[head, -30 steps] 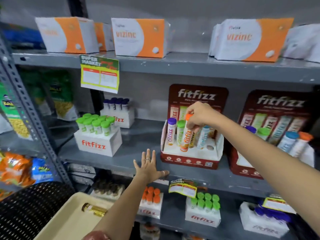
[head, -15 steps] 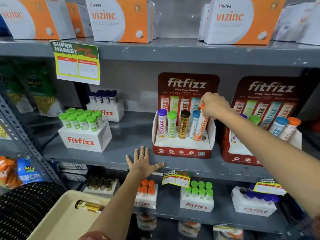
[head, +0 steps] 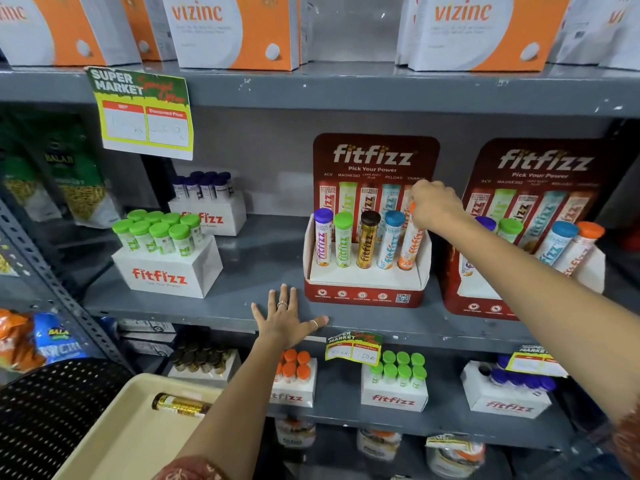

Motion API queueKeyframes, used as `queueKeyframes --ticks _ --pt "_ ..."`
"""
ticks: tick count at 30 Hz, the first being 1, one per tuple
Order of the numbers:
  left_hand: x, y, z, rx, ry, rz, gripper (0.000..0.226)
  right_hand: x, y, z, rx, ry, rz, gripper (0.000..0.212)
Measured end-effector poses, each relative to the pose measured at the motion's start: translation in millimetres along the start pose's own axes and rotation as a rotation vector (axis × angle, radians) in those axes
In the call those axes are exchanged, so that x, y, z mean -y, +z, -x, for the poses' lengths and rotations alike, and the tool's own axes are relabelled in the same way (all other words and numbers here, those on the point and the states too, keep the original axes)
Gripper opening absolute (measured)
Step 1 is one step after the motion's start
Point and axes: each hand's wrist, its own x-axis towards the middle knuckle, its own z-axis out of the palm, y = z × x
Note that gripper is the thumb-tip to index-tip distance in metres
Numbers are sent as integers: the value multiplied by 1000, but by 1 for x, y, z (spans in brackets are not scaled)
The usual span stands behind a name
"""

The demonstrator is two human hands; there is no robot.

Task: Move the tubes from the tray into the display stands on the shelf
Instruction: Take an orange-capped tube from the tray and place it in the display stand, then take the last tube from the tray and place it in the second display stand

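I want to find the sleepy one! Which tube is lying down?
The gold tube in the cream tray lies on its side. Those in the display stand stand upright.

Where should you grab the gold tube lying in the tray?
Probably around its middle, coming from above. The gold tube lies flat on its side in the tray, so its round sides are open for fingers to close across. Its right end is hidden behind the left arm.

Display stand backboard point(head: 375, 157): "fitfizz", "Pick Your Power". 2nd stand point(head: 543, 161): same. White tube box point(head: 166, 271): "fitfizz". Top-shelf cartons point(head: 214, 26): "vizinc". Price tag point(head: 138, 109): "SUPER MARKET", "Discounted Price". Lower tag point(head: 353, 349): "150", handwritten, approx.
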Motion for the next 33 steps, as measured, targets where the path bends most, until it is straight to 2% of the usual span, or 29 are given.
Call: queueKeyframes --ticks 7,12,15,17,20,23,27,29,33 --pt "-1 2 -1 -17 -2 -5 97 -4 18 -7 11 12 -37 44" --pt "0 3 -1 -43 5 -3 98 -8 31 -5 7 30 -27 38" --pt "0 4 0 -56 15 23 97 2 35 3 -1 1 23 44" --pt "1 6 3 -101 21 48 92 16 40 11 -80 -72 32 52" --pt "14 7 17 -284 19 101 71 44 51 25 -244 -198 10 61" --pt "42 7 31 -471 -2 142 52 77 65 40 -339 -337 -18 54" --pt "93 15 46 -660 -100 217 42 124 99 56 -393 -535 -51 48" --pt "119 24 55 -657 -176 225 40 149 119 64 -378 -633 -65 45" --pt "171 57 80 -519 -301 284 57 200 163 86 -300 -800 -83 42"
